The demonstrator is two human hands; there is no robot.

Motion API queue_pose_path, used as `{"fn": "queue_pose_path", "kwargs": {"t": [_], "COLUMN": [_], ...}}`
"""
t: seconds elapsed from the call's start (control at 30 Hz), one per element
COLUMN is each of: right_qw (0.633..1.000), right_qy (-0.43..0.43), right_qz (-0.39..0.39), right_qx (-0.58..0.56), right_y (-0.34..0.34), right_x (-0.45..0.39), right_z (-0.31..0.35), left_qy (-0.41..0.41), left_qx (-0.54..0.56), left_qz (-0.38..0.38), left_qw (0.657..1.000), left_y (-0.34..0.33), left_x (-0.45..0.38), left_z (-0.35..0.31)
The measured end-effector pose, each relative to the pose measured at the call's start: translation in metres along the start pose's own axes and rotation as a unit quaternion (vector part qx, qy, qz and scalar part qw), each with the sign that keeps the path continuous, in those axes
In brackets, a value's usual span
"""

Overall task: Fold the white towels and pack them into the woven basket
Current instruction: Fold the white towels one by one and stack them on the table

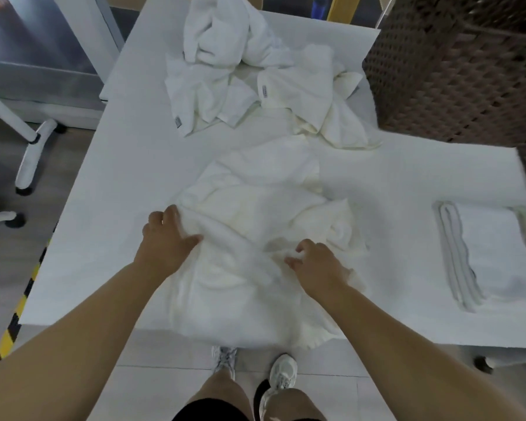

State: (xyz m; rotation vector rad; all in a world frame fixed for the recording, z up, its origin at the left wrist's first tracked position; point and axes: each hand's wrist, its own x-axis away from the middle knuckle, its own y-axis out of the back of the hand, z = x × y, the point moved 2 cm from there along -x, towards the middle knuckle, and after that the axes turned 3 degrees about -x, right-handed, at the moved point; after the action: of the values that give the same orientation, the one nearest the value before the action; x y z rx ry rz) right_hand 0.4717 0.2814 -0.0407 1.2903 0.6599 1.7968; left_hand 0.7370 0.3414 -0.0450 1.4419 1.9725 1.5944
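Left hand (pixel 167 238): lower centre of frame, fingers spread nearly flat, pressing the left edge of the crumpled towel (pixel 255 238).
Right hand (pixel 313 262): fingers curled, pinching a fold of the same towel.
Crumpled towel: soft white terry, rumpled, long axis running from the near table (pixel 104 208) edge toward the upper frame, near end hanging over the edge.
Towel heap (pixel 249 77): unfolded white cloths, upper centre.
Folded towel (pixel 492 253): flat rectangle, layered edges showing, right of frame.
Woven basket (pixel 456 71): dark brown lattice weave, upper right, blurred.
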Motion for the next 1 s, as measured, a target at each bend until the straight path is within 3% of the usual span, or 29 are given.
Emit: {"fn": "queue_pose_path", "kwargs": {"t": [0.23,0.4,0.5,0.57,0.67,0.77,0.83,0.93,1.0], "right_qw": [0.994,0.977,0.966,0.962,0.954,0.968,0.983,0.993,0.996], "right_qy": [-0.018,-0.027,-0.078,-0.138,-0.177,-0.079,-0.009,-0.009,-0.027], "right_qz": [-0.102,-0.210,-0.245,-0.236,-0.214,-0.184,-0.110,-0.020,-0.028], "right_qx": [-0.022,-0.026,-0.023,-0.009,0.116,0.153,0.150,0.112,0.081], "right_y": [0.017,0.058,0.076,0.080,0.077,0.064,0.046,0.020,0.014], "right_x": [-0.014,-0.019,-0.018,-0.015,-0.008,-0.006,-0.009,-0.016,-0.023], "right_z": [-0.002,-0.029,-0.054,-0.067,-0.065,-0.044,-0.035,-0.039,-0.049], "left_qy": [-0.090,-0.134,-0.177,-0.208,-0.256,-0.337,-0.347,-0.347,-0.345], "left_qx": [0.015,0.049,0.040,0.021,-0.079,-0.174,-0.195,-0.197,-0.161], "left_qz": [0.087,0.079,0.071,0.073,0.031,-0.030,0.007,0.053,0.062], "left_qw": [0.992,0.987,0.981,0.975,0.963,0.925,0.918,0.915,0.923], "left_y": [0.000,-0.008,-0.007,-0.007,-0.013,-0.022,-0.026,-0.030,-0.030], "left_x": [-0.039,-0.048,-0.051,-0.048,-0.041,-0.036,-0.034,-0.039,-0.038], "left_z": [-0.021,-0.047,-0.064,-0.074,-0.081,-0.088,-0.094,-0.095,-0.093]}}
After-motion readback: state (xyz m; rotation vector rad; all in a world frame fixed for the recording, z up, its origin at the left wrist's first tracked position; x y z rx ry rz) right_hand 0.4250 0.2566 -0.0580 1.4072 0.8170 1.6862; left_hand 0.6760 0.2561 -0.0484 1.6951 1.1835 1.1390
